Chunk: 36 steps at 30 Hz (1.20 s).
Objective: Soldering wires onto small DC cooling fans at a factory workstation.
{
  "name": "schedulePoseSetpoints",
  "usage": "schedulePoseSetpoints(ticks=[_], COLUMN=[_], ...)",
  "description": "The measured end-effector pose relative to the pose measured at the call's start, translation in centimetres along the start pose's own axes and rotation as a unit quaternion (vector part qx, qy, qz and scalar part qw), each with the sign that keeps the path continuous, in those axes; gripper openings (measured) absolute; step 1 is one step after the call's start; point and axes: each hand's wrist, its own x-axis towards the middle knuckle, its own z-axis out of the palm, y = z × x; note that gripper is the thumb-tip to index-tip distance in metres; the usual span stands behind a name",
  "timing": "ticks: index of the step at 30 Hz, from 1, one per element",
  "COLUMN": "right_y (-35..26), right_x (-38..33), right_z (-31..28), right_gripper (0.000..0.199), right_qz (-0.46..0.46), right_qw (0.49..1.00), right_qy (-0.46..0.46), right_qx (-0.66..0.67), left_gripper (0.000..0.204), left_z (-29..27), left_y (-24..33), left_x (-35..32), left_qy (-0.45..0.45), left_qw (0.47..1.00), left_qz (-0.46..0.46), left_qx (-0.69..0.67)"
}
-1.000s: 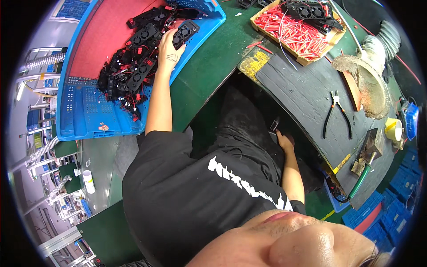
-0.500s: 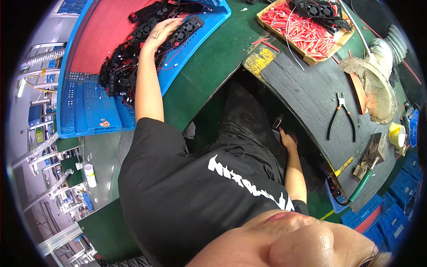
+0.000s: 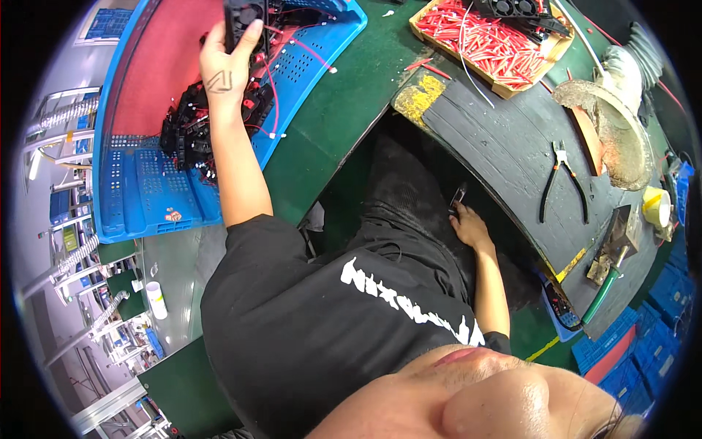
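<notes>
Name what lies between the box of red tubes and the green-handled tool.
In the head view, black-handled pliers lie between the box and the green-handled tool, on the dark board.

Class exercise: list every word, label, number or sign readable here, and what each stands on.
Black T-shirt: large white lettering across the front; I won't copy its wording.
Left hand: an angular drawn outline, no words visible.
Blue crate: a small sticker, too small to read.
White cylinder: any markings too blurred to read.
</notes>
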Motion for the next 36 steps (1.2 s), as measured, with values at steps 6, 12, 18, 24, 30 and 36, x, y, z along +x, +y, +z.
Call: schedulePoseSetpoints(ticks=[6,12,18,24,30,36], right_y=[-12.5,-17.2,-14.9,-11.4,-10.7,-8.1], right_x=[-8.9,-13.5,-10.8,-15.8,-17.6,-12.3], right_z=[-10.6,-17.1,-15.1,-15.2,-17.8,-14.7], right_gripper=[0.018,0.077,0.045,0.013,0.02,0.039], right_qz=[-0.265,-0.326,-0.184,-0.213,-0.354,-0.287], right_qw=[0.95,0.774,0.825,0.923,0.858,0.716], right_qy=[0.15,0.539,0.207,0.31,0.354,0.628], right_qx=[0.075,0.058,0.492,0.081,0.118,0.101], left_gripper=[0.025,0.022,0.028,0.044,0.092,0.083], left_z=[8.4,15.9,18.6,18.2,18.7,21.4], left_y=[4.6,8.8,10.5,9.6,9.7,11.4], left_x=[-5.6,-11.4,-14.5,-15.4,-19.3,-23.4], left_qy=[-0.068,-0.227,-0.359,-0.591,-0.611,-0.455], left_qw=[0.931,0.84,0.844,0.71,0.429,0.303], left_qz=[-0.119,-0.249,-0.208,-0.238,-0.341,-0.388], left_qx=[-0.339,-0.424,-0.339,-0.302,-0.571,-0.742])
